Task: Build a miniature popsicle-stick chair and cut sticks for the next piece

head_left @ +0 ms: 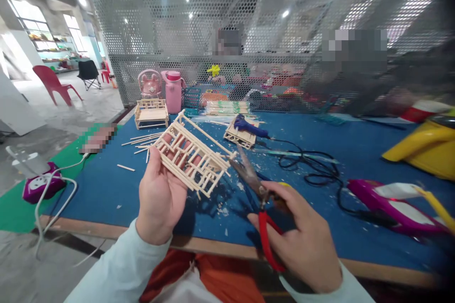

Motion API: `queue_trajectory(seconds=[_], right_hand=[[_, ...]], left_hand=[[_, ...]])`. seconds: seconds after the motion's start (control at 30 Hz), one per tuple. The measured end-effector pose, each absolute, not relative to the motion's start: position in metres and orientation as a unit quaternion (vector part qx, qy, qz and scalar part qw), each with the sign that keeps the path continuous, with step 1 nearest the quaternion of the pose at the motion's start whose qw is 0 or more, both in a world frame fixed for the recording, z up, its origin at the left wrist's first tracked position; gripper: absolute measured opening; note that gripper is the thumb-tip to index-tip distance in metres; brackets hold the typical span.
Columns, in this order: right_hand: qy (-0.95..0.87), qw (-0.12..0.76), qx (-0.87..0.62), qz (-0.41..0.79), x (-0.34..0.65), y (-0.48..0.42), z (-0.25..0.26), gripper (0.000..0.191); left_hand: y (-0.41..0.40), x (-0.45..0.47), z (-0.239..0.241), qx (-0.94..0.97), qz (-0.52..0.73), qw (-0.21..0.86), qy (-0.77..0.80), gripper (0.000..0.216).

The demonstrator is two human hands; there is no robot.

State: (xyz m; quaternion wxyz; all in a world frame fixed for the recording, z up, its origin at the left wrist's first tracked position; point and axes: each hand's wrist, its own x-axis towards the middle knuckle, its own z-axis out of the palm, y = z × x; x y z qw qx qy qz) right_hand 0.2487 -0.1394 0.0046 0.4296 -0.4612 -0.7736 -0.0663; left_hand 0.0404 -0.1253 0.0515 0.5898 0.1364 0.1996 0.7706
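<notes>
A perforated metal screen (170, 23) stands behind the blue-topped table (106, 189) I sit at. Over the table, near its front edge, I hold up a wooden stick frame (204, 146), tilted, its slats facing me. My left hand (161, 194) is palm up beneath it, half curled, thumb at the near edge and fingers showing through the gaps. My right hand (302, 241) is wrapped around the red-handled scissors (262, 193), blades slightly parted, tips close by the frame's right corner; whether they touch it I cannot tell. I judge this to be a trimming step: a clean cut there calls for a steady left palm and blades lined up on one stick end only. Farther back lies a blue glue gun (249, 126), and to my left a short loose stick (125, 167).
</notes>
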Motion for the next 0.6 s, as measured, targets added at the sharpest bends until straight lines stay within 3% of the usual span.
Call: queue_trajectory(seconds=[0.4,0.5,0.6], right_hand=[[-0.829,0.380,-0.373,-0.170,0.2414,-0.1376,0.0010,0.037],[-0.838,0.387,-0.360,-0.136,0.2400,-0.1396,-0.0026,0.039],[-0.788,0.447,-0.417,-0.074,0.2387,-0.1414,-0.0045,0.037]], left_hand=[[-0.1274,0.0444,0.0541,0.152,0.777,0.577,0.201,0.036],[-0.1262,0.0435,0.0532,0.151,0.776,0.578,0.201,0.036],[-0.1253,0.0417,0.0513,0.153,0.770,0.584,0.204,0.036]])
